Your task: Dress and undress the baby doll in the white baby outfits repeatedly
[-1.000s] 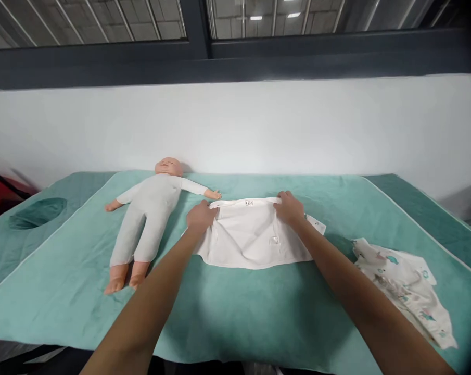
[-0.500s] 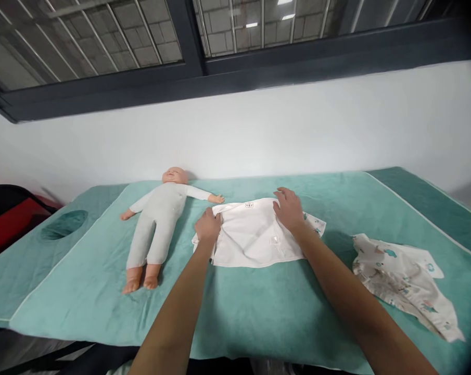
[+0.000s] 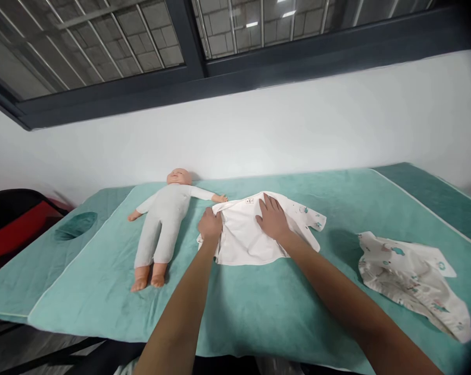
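Observation:
A small white baby shirt [image 3: 243,237] lies spread on the green bed cover, its printed sleeve stretched out to the right. At the shirt's left edge, my left hand [image 3: 211,225] is closed on the fabric, its fingertips partly hidden. My right hand [image 3: 273,217] rests flat on the shirt near the collar label, fingers extended. Left of the shirt a baby doll [image 3: 163,219] in a pale grey suit lies on its back, one arm reaching toward the shirt's upper left corner.
Crumpled printed baby clothing [image 3: 415,281] lies at the right on the green bed cover [image 3: 90,291]. A round hole [image 3: 76,226] shows in the cover at the left. Beyond the bed are a white wall [image 3: 258,140] and a barred window; a red and black item [image 3: 20,224] stands far left.
My right hand has moved left across the shirt and lies flat on it. The shirt's right side is now unfolded, with its sleeve out. My left hand keeps its grip.

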Available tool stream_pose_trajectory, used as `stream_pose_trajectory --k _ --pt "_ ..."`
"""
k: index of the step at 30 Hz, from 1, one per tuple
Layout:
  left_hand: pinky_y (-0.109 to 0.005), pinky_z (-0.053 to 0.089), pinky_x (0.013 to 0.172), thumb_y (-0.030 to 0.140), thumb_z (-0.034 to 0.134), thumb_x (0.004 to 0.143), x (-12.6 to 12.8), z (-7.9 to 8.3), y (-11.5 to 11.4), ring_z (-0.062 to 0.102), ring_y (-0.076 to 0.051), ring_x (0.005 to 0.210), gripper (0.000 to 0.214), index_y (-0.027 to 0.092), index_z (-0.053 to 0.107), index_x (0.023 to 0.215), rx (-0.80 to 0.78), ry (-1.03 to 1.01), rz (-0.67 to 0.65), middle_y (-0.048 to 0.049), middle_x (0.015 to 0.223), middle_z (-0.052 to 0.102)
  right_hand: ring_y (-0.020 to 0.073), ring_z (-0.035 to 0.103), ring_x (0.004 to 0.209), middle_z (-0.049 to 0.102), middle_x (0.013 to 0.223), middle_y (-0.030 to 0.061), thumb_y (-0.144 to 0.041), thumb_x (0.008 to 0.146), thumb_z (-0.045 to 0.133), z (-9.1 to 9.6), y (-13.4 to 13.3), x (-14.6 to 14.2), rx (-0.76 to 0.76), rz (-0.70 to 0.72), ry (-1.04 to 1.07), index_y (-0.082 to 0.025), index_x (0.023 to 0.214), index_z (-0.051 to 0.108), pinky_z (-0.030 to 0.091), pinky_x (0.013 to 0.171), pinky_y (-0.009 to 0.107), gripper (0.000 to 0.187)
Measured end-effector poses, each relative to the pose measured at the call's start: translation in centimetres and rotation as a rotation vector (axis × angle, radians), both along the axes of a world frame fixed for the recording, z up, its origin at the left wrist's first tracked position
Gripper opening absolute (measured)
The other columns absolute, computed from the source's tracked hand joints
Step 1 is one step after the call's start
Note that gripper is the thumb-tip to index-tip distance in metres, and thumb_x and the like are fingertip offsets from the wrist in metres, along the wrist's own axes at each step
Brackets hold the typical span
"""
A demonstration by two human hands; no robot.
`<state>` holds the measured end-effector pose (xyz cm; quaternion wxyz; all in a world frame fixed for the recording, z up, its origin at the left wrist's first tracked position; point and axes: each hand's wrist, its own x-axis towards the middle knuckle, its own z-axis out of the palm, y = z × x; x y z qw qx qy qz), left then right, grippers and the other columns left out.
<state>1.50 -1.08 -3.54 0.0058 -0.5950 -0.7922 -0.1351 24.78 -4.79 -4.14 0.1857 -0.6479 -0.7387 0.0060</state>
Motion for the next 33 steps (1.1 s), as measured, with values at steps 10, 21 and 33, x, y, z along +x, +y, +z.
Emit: stream_pose_trajectory --k 10,21,33 --pt "-0.034 0.044 0.074 0.041 0.040 0.097 0.1 -0.2 0.2 0.067 -0.028 0.099 0.028 0.021 0.051 0.113 -0.001 0.021 -0.018 -0.0116 0.113 0.067 0.0299 0.028 0.148 0.033 0.160 0.0159 -0.038 0.099 0.040 0.0 1.0 1.5 -0.082 0.163 0.067 -0.004 0.144 0.047 0.024 0.122 0.040 0.057" --pt "-0.034 0.046 0.074 0.034 0.042 0.095 0.9 0.5 -0.5 0.067 -0.027 0.098 0.030 0.020 0.050 0.121 -0.035 0.090 -0.108 -0.0148 0.124 0.057 0.0231 0.044 0.139 0.052 0.148 0.0104 -0.030 0.101 0.045 0.7 -4.8 0.3 0.040 0.358 0.099 -0.017 0.132 0.058 0.026 0.121 0.046 0.037" --pt "-0.038 0.050 0.074 0.032 0.040 0.096 1.0 0.1 -0.3 0.069 -0.029 0.093 0.030 0.015 0.048 0.119 -0.004 0.098 -0.127 -0.0173 0.123 0.055 0.0263 0.055 0.126 0.064 0.135 0.0051 -0.045 0.096 0.058 -1.3 -15.4 8.4 0.120 0.193 0.037 -0.028 0.126 0.062 0.027 0.116 0.053 0.035"
